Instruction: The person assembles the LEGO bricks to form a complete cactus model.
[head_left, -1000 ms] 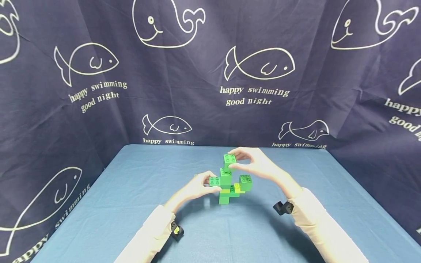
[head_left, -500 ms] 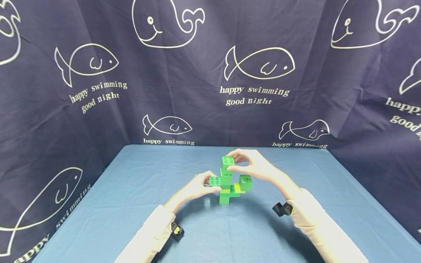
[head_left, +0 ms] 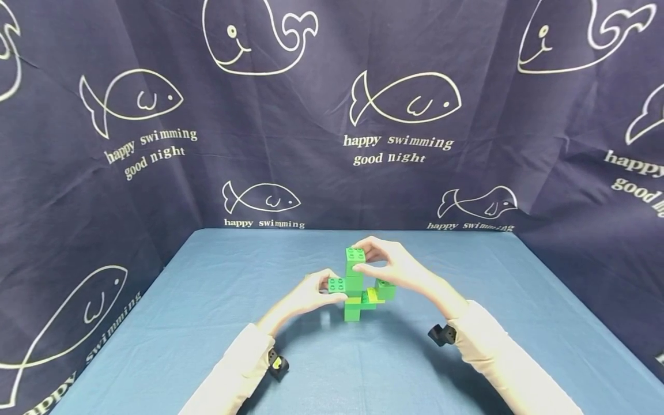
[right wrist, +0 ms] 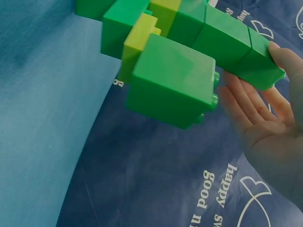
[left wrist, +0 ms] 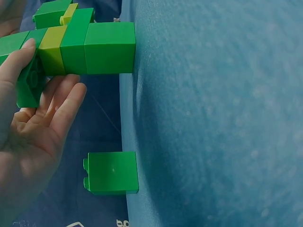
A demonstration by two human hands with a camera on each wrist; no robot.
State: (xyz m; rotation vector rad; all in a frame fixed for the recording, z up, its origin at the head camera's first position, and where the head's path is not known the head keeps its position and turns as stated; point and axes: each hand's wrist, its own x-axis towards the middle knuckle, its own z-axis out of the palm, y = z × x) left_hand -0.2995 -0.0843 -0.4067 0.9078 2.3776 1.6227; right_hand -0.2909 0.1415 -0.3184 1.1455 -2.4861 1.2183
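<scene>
A build of toy bricks, mostly green with yellow layers, stands upright on the blue table; its column (head_left: 354, 286) rises near the middle. My right hand (head_left: 390, 263) pinches the top green brick (head_left: 355, 264) between thumb and fingers, squarely over the column. In the right wrist view, that brick (right wrist: 262, 63) meets the one below in line. My left hand (head_left: 310, 292) grips the build at the green brick (head_left: 336, 285) sticking out left, thumb in front and fingers behind. To the right, a yellow piece (head_left: 374, 295) bears another green brick (head_left: 385, 289).
One loose green brick (left wrist: 112, 172) sits on the table beyond my left hand, hidden from the head view. The blue tablecloth (head_left: 249, 259) reaches back to a dark curtain (head_left: 332, 196) with white fish drawings. Curtains also stand at both sides.
My right hand has brought the top green brick left and down, from above and beside the column onto its top. My left hand keeps its grip. The head view has shifted slightly.
</scene>
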